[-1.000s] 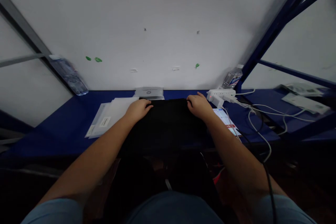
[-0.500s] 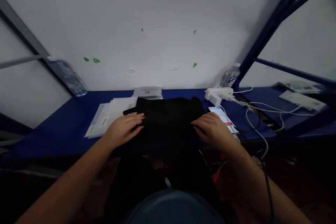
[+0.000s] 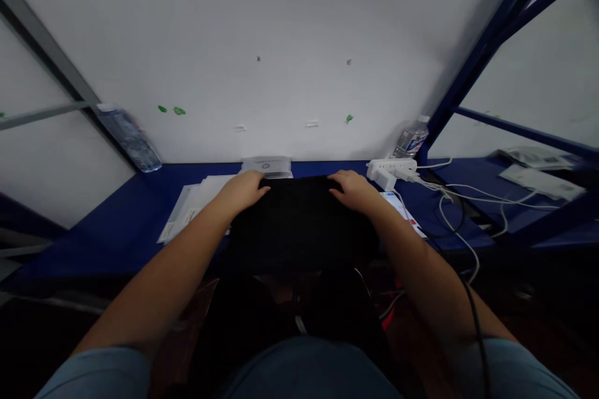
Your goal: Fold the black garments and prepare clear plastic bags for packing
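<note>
A black cloth (image 3: 302,224) lies over the front of the blue table, its near part dark and hard to make out. At its far left corner is my left hand (image 3: 246,191), thumb and fingers closed on the edge. My right hand (image 3: 352,191) grips the far right corner in the same way, with its fingertips curled over the cloth. Both forearms reach forward along the sides of the fabric.
Papers (image 3: 187,206) and a clear plastic packet (image 3: 266,166) lie on the blue table (image 3: 112,224). Bottles (image 3: 131,140) (image 3: 412,137) stand by the wall. On the right are a power strip (image 3: 393,167), a lit phone (image 3: 397,204) and tangled white cables (image 3: 461,237).
Both hands have moved forward from the cloth's sides to its far corners. The far edge now looks straighter, and the right forearm covers more of the phone.
</note>
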A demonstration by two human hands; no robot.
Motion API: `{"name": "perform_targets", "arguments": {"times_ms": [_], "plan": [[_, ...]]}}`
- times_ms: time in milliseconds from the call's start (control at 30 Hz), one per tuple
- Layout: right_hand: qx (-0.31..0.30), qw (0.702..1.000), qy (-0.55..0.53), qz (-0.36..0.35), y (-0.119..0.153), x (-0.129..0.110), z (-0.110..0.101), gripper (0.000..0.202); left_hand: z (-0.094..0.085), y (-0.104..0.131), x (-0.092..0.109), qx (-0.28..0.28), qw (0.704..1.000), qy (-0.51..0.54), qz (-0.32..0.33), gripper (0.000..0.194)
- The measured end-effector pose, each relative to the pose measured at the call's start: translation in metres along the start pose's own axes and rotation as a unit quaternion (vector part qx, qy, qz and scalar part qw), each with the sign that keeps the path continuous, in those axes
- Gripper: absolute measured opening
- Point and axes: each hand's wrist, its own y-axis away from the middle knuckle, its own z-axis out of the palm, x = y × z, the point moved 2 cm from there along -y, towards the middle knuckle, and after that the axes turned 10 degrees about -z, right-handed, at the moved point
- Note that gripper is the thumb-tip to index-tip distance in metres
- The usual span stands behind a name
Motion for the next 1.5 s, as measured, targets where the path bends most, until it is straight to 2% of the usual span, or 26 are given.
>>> {"name": "perform_targets", "arguments": {"times_ms": [67, 133, 233, 367, 433, 500, 600, 667, 800, 900, 1000, 1033, 1133, 1267, 1367, 1500], "plan": [[-0.048, 0.999, 0.018, -0.004, -0.014, 0.007, 0.01, 0.037, 0.007, -0.013, 0.001, -0.047, 0.998, -0.041, -0.01, 0.032], [-0.082, 0.996, 0.025, -0.022, -0.021, 0.011, 0.016, 0.032, 0.014, -0.016, -0.002, -0.071, 0.995, -0.062, -0.015, 0.028], [-0.097, 0.994, 0.04, -0.032, -0.024, 0.015, 0.019, 0.024, 0.021, -0.012, -0.006, -0.072, 0.995, -0.059, -0.026, 0.024], [-0.122, 0.991, 0.059, -0.022, -0.029, 0.016, 0.017, 0.021, 0.02, -0.01, -0.006, -0.062, 0.997, -0.037, -0.027, 0.02], [-0.117, 0.991, 0.063, -0.02, -0.034, 0.014, 0.013, 0.021, 0.016, -0.011, -0.007, -0.049, 0.998, -0.033, -0.03, 0.019], [-0.086, 0.994, 0.068, -0.02, -0.038, 0.012, 0.006, 0.021, 0.012, -0.015, -0.009, -0.019, 0.999, -0.028, -0.04, 0.021], [-0.034, 0.996, 0.083, -0.014, -0.047, 0.012, 0.0, 0.025, 0.008, -0.022, -0.017, 0.059, 0.997, -0.013, -0.046, 0.024], [-0.023, 0.995, 0.092, 0.0, -0.053, 0.014, 0.001, 0.029, 0.007, -0.026, -0.022, 0.099, 0.994, 0.003, -0.055, 0.025], [-0.044, 0.994, 0.096, 0.021, -0.06, 0.012, 0.009, 0.035, 0.015, -0.026, -0.02, 0.1, 0.992, 0.034, -0.07, 0.029], [-0.07, 0.995, 0.064, 0.006, -0.053, -0.007, 0.016, 0.046, 0.024, -0.014, -0.003, 0.071, 0.996, 0.061, 0.002, 0.036], [-0.091, 0.994, 0.001, -0.059, -0.037, -0.04, 0.024, 0.053, 0.035, 0.003, 0.016, 0.012, 0.992, 0.091, 0.088, 0.044], [-0.084, 0.995, -0.007, -0.058, -0.03, -0.05, 0.028, 0.057, 0.039, 0.008, 0.02, -0.008, 0.99, 0.088, 0.106, 0.048], [-0.08, 0.997, -0.002, -0.001, -0.013, -0.069, 0.04, 0.064, 0.05, 0.021, 0.026, -0.05, 0.99, 0.046, 0.12, 0.061], [-0.065, 0.997, 0.011, 0.033, -0.001, -0.069, 0.051, 0.069, 0.057, 0.028, 0.026, -0.047, 0.992, 0.009, 0.115, 0.065], [-0.051, 0.997, 0.024, 0.06, 0.004, -0.061, 0.053, 0.069, 0.057, 0.029, 0.027, -0.042, 0.993, 0.0, 0.108, 0.062], [-0.063, 0.995, 0.008, 0.071, 0.008, -0.056, 0.052, 0.063, 0.056, 0.03, 0.028, -0.032, 0.996, -0.003, 0.078, 0.061]]}}
